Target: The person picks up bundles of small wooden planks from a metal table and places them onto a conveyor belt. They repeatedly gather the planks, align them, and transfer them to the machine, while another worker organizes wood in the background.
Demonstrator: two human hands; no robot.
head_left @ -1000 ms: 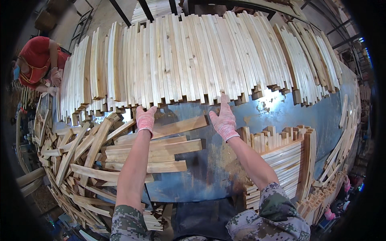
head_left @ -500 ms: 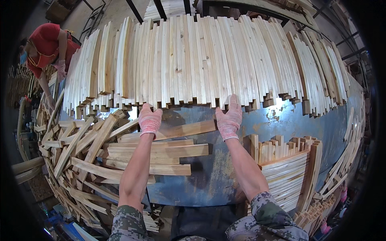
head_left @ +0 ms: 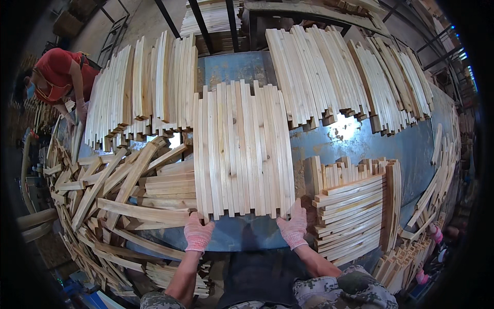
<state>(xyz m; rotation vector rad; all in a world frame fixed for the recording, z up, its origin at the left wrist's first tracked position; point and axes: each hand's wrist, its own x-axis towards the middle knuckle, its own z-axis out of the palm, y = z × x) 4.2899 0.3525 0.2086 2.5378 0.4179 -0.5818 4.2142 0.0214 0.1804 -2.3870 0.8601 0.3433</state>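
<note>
A wide batch of pale wooden strips (head_left: 242, 154) lies side by side in the middle, pressed together with uneven ends. At its near left corner is my left hand (head_left: 198, 234), in a pink-and-white glove, thumb at the near ends and fingers along the outer side. My right hand (head_left: 293, 227), gloved alike, clasps the near right corner the same way. The batch is squeezed between the two hands. Its left edge covers part of some loose boards (head_left: 170, 185). The fingertips are partly hidden by the wood.
Rows of strips stand at the back left (head_left: 180, 82) and back right (head_left: 309, 77) on the worn blue metal table (head_left: 231, 69). A stacked pile (head_left: 350, 211) sits at the right. Jumbled wood pieces (head_left: 113, 180) fill the left. A person in red (head_left: 59, 72) bends at the far left.
Both hands have drawn the middle batch out of the long back row toward me. A gap now shows the blue tabletop between the remaining strips.
</note>
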